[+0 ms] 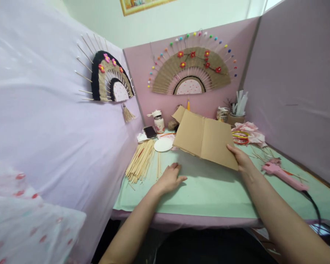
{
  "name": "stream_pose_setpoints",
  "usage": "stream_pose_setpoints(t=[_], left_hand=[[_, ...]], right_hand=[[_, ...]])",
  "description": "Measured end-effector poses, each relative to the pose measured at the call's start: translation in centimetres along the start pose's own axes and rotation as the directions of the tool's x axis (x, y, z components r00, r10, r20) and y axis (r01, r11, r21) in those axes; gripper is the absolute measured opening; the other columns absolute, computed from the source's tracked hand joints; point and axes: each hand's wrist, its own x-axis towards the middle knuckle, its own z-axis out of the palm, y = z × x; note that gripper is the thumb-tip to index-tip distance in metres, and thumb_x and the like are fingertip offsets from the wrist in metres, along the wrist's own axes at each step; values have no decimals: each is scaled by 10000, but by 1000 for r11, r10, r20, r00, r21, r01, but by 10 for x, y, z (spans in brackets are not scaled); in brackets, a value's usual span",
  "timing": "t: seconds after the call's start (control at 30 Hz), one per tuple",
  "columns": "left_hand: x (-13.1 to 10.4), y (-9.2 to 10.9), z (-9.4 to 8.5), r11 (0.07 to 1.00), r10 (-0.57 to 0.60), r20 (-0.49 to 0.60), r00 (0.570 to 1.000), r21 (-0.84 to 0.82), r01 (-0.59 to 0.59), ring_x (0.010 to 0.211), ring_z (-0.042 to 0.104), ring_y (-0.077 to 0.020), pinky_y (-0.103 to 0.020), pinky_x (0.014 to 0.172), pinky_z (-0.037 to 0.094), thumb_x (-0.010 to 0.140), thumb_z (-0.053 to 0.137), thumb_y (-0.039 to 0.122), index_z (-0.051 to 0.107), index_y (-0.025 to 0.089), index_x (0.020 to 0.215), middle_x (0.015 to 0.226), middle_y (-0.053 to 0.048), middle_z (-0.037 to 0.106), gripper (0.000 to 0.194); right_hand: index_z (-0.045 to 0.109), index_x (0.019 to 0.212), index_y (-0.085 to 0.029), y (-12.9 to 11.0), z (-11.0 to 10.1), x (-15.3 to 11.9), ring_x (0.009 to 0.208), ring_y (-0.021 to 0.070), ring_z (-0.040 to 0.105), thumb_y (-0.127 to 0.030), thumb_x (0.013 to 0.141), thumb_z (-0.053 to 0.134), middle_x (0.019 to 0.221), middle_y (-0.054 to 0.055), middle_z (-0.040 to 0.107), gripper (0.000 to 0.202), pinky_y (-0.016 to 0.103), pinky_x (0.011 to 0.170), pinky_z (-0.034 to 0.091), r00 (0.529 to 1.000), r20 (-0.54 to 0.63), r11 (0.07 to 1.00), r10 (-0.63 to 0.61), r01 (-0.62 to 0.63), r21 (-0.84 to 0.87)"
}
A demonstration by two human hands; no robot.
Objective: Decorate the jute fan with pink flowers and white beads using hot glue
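Note:
In my right hand (239, 158) is a folded sheet of brown cardboard (203, 137), gripped at its right edge and tilted above the table. A crease runs down its middle, and a flap sticks out at its upper left. My left hand (171, 179) hovers low over or rests on the green tabletop (198, 198), fingers apart, with nothing in it. Close to its left lies a pile of thin wooden sticks (140, 161). A few separate sticks (158, 165) and a white oval disc (163, 144) are just beyond its fingers.
A pink glue gun (284, 176) with a black cord lies at the right. Behind stand a bottle (159, 123), a phone (150, 132), twine (171, 125), a pot of white strips (238, 110) and pink cloth (249, 132). Decorated fans (191, 69) hang on the partitions.

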Motion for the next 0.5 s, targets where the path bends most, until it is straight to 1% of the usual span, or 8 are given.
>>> stream_pose_setpoints(t=[0.03, 0.07, 0.13, 0.2, 0.27, 0.33, 0.43, 0.5], left_hand=[[3, -2, 3, 998, 5, 10, 1000, 56, -5, 1439, 273, -330, -473, 1194, 124, 831, 548, 502, 483, 110, 1372, 1522, -205, 356, 671], [5, -5, 6, 997, -1, -3, 1000, 82, 1, 1450, 241, -339, -479, 1194, 105, 827, 547, 511, 480, 109, 1373, 1530, -209, 340, 681], [12, -12, 9, 995, -45, -60, 997, 86, 50, 1464, 192, -357, -487, 1190, 83, 815, 550, 524, 491, 118, 1362, 1537, -215, 321, 684], [21, -21, 8, 988, -115, -128, 985, 85, 126, 1464, 168, -383, -512, 1179, 82, 796, 572, 513, 502, 129, 1346, 1541, -219, 308, 675], [32, -32, 3, 974, -178, -178, 968, 112, 199, 1458, 174, -398, -530, 1165, 109, 787, 586, 492, 487, 138, 1350, 1544, -219, 302, 672], [42, -42, -4, 953, -221, -210, 953, 160, 256, 1452, 198, -394, -515, 1155, 149, 800, 576, 479, 463, 135, 1361, 1538, -226, 310, 667], [54, -54, -17, 924, -264, -243, 933, 213, 316, 1437, 241, -388, -483, 1147, 181, 821, 558, 444, 450, 77, 1355, 1507, -272, 333, 657], [60, -60, -27, 911, -286, -277, 917, 218, 350, 1425, 263, -394, -482, 1139, 193, 830, 546, 417, 451, 26, 1338, 1483, -310, 343, 649]], right_hand=[[641, 1109, -233, 1, 0, 1, 814, 274, 747, -272, 788, 608, 882, 72, 782, 325, 421, 747, 612, 1000, -14, 1000, 15, -15, 7], [641, 1111, -234, 2, 0, 1, 816, 277, 746, -275, 783, 615, 888, 74, 782, 332, 424, 746, 612, 999, -24, 999, 31, -31, 13], [644, 1107, -233, 4, 1, 1, 811, 282, 747, -279, 774, 632, 896, 78, 781, 337, 432, 744, 611, 998, -35, 998, 57, -56, 20], [647, 1095, -230, 5, 3, 0, 797, 283, 747, -274, 766, 647, 892, 80, 782, 332, 435, 739, 611, 996, -40, 996, 82, -81, 22], [649, 1080, -220, 6, 4, -1, 777, 281, 748, -258, 759, 658, 874, 82, 783, 323, 434, 731, 612, 994, -42, 994, 104, -104, 18], [652, 1064, -207, 6, 6, -3, 753, 281, 748, -240, 749, 669, 847, 85, 783, 317, 433, 714, 614, 992, -38, 993, 121, -120, 10], [662, 1018, -201, 5, 7, -7, 724, 281, 747, -234, 742, 678, 817, 86, 782, 278, 428, 674, 615, 991, -18, 991, 130, -130, -7], [670, 971, -204, 5, 9, -10, 708, 277, 747, -241, 743, 679, 808, 83, 782, 231, 414, 644, 614, 992, -1, 992, 128, -128, -20]])
